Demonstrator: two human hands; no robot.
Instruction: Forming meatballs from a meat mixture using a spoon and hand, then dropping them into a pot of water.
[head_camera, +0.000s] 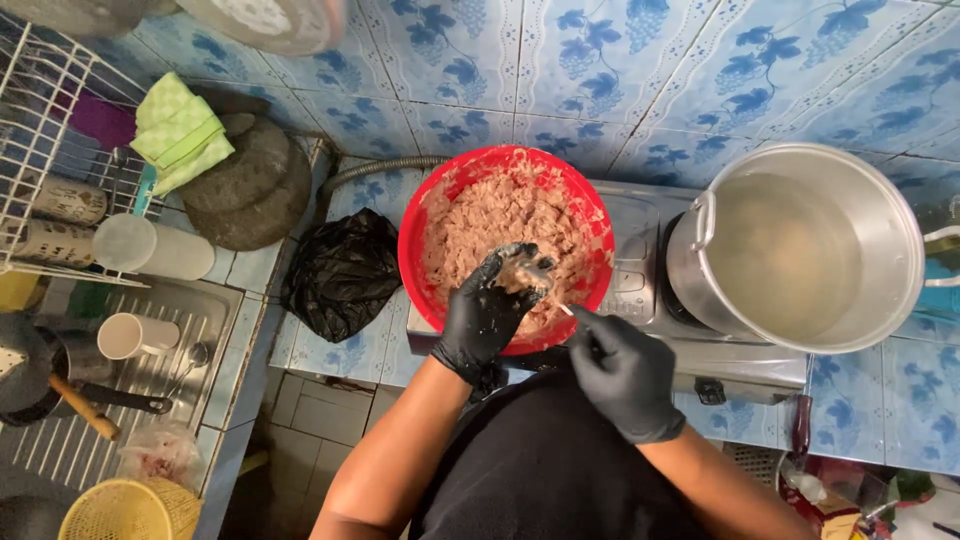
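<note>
— Over the red bowl (505, 245), what was each hand doing?

— The left hand (490, 310), gloved black, was cupped and clamped on a lump of mince (527, 268), just above the rest of the mince (490, 225) that filled the bowl. The right hand (622, 370) hung near the bowl's front rim, fingers curled together on what looked like a thin spoon handle (568, 311); its bowl end was too small to make out.

— How would that mince handle?

— Soft, wet and sticky, I'd judge: it smeared the glove and clung to the bowl's wall. It looked light, easily squashed, best cradled in a cupped palm rather than pinched.

— And around the bowl?

— Right of it stood a steel pot (800, 245) of cloudy water on a stove (640, 290). Left of it lay a black bag (345, 270) on the tiled surface (330, 355).
</note>
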